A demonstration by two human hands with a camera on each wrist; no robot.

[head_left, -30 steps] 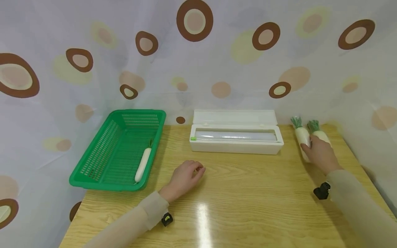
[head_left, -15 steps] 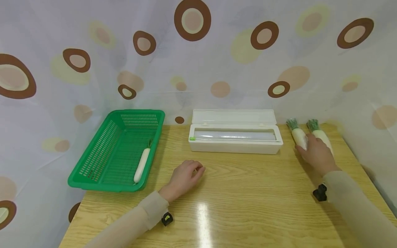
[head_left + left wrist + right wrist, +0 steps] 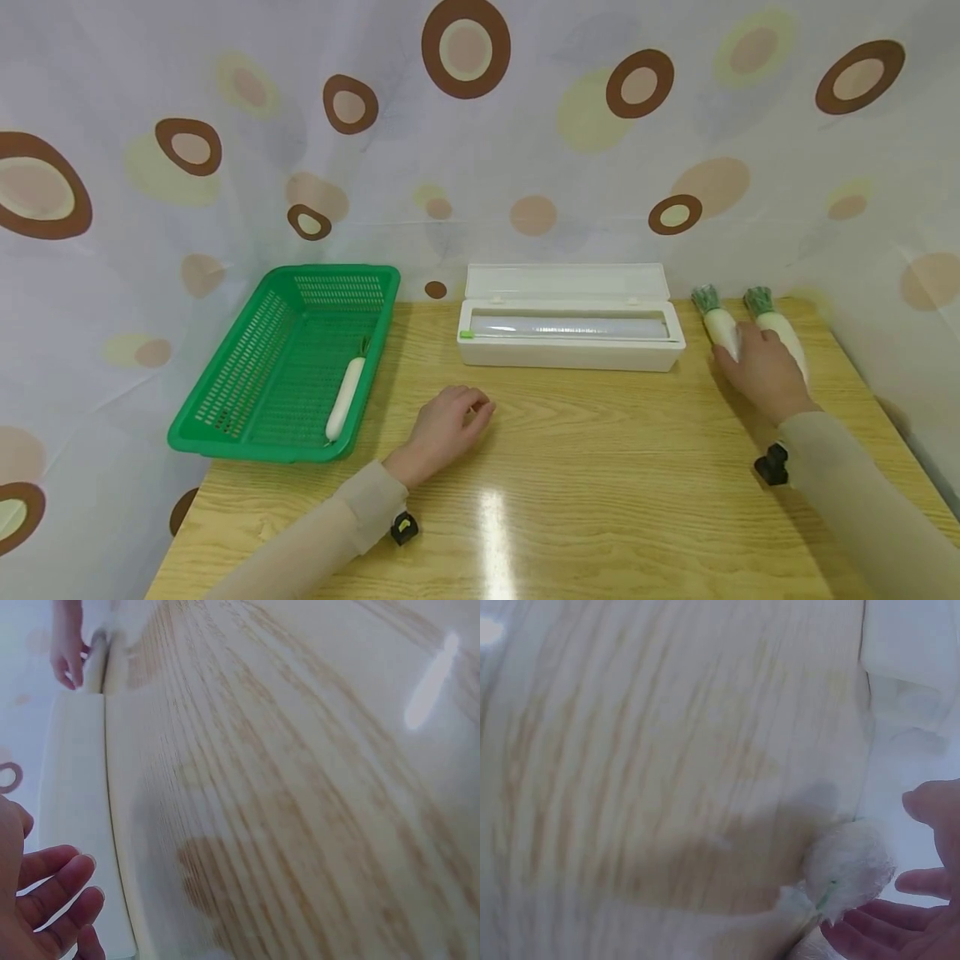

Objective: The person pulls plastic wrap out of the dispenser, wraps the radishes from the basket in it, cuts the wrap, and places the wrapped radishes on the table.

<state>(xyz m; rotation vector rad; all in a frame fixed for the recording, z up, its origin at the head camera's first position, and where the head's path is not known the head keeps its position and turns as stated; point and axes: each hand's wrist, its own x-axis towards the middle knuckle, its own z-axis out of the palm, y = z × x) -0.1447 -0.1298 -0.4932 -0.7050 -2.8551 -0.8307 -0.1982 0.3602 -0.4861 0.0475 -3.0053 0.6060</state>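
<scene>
Two white radishes with green tops lie side by side at the table's back right in the head view, the left radish [image 3: 721,328] close to the right radish [image 3: 785,335]. My right hand [image 3: 767,372] is over the lower part of the left one, hiding it. In the right wrist view the end of a radish [image 3: 849,862] shows clear film wrapping; the fingers lie along it and the thumb stands apart. My left hand [image 3: 447,425] rests at the table's middle, fingers loosely bent around nothing, in front of a white cling film box [image 3: 572,355] with its lid up.
At the left stands a green plastic basket [image 3: 193,435], with one slim white radish [image 3: 345,402] lying along its right side. A film roll [image 3: 562,327] sits inside the white box. A patterned curtain [image 3: 480,183] hangs behind the wooden table [image 3: 585,483].
The left radish has shifted a little to the left, away from the other one, with my right hand moving along and then its thumb parting from it. My left hand stays put.
</scene>
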